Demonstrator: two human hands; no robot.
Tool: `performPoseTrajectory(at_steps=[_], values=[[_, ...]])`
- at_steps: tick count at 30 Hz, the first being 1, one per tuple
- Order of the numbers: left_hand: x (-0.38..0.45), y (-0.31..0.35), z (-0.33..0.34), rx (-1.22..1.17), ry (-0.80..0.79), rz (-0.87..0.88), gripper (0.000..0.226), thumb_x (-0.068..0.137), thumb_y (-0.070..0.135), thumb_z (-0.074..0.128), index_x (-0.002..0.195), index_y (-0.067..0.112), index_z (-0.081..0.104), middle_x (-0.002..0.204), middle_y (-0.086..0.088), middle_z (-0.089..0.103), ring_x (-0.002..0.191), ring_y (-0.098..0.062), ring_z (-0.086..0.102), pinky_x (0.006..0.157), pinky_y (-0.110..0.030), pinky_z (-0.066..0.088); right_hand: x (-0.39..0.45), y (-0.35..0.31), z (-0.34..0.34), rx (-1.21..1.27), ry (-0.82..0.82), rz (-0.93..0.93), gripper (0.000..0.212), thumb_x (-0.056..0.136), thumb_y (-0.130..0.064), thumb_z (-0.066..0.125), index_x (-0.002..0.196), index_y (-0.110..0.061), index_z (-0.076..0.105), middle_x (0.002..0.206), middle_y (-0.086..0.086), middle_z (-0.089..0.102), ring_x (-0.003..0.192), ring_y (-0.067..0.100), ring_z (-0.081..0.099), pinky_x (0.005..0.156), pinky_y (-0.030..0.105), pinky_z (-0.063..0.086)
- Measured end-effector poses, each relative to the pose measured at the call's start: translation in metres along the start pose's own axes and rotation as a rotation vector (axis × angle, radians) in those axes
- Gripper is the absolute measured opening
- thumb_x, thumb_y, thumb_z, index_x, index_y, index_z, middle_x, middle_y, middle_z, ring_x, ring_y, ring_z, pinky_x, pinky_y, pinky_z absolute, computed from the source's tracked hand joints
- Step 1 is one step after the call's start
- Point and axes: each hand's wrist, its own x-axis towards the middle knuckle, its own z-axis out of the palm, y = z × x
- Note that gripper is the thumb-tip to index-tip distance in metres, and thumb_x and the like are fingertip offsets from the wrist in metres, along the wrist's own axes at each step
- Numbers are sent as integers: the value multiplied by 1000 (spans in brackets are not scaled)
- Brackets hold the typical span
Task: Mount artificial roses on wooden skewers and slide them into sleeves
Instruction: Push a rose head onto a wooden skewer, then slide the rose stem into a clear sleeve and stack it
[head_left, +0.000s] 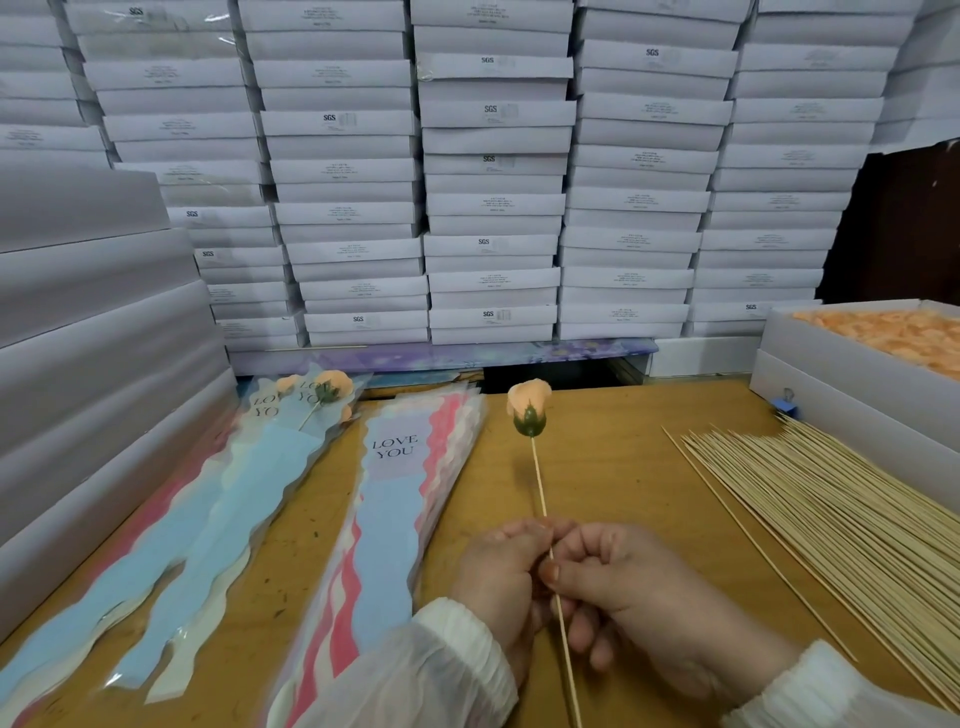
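Note:
A peach rose (529, 402) with a green base sits on the far tip of a wooden skewer (538, 480). Both hands pinch the skewer's middle above the table: my left hand (498, 577) from the left, my right hand (628, 587) from the right. The skewer's near end runs down past my wrists to the frame's bottom edge. A stack of empty "LOVE YOU" sleeves (395, 499) lies left of the hands. Further left lie sleeved roses (322, 392) on blue sleeves.
A big pile of loose skewers (821, 509) spreads across the table's right side. An open white box of peach rose heads (883, 332) stands at the right rear. Stacked white boxes (493, 171) wall the back and left. The wooden table (613, 447) shows between.

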Motion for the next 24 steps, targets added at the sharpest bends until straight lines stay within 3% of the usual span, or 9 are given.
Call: performPoseTrajectory(at_steps=[5, 13, 18, 21, 22, 24], values=[[-3, 1, -1, -41, -7, -28, 17, 93, 5, 50, 97, -5, 63, 66, -14, 66, 48, -19, 60, 49, -28, 50, 1, 2, -3, -31, 54, -26, 10, 89, -8, 62, 80, -4, 61, 53, 4, 60, 35, 11, 50, 31, 19, 37], [6, 10, -5, -43, 39, -29, 15, 91, 7, 56, 79, 3, 62, 68, -12, 71, 56, -17, 67, 49, -27, 53, -8, -5, -8, -122, -234, 109, 12, 88, -14, 65, 80, -8, 58, 60, 7, 64, 43, 13, 60, 34, 20, 45], [5, 12, -1, 18, 71, 22, 16, 91, 10, 57, 79, 3, 63, 69, -11, 69, 55, -17, 64, 46, -25, 52, -6, -3, -5, -144, -192, 66, 7, 94, -12, 56, 91, -6, 55, 59, 5, 62, 41, 13, 58, 34, 21, 44], [5, 25, -8, 300, 126, 95, 13, 91, 18, 59, 92, 7, 66, 76, -10, 65, 59, -22, 60, 56, -30, 52, -2, 0, -7, -140, -95, 39, 10, 95, -12, 53, 95, -3, 55, 58, 4, 59, 39, 14, 54, 33, 22, 41], [6, 33, -13, 476, 144, 131, 17, 89, 22, 60, 100, 10, 67, 81, -8, 66, 66, -22, 60, 64, -32, 50, 0, 1, -8, -139, -63, 40, 12, 96, -13, 52, 97, -2, 55, 57, 4, 58, 38, 15, 52, 33, 23, 40], [11, 52, -26, 1046, 192, 227, 30, 88, 32, 60, 112, 15, 65, 94, 0, 66, 85, -19, 62, 79, -27, 47, 3, 4, -10, -129, -10, 45, 12, 96, -12, 51, 99, -1, 55, 56, 2, 57, 38, 15, 50, 34, 24, 39]])
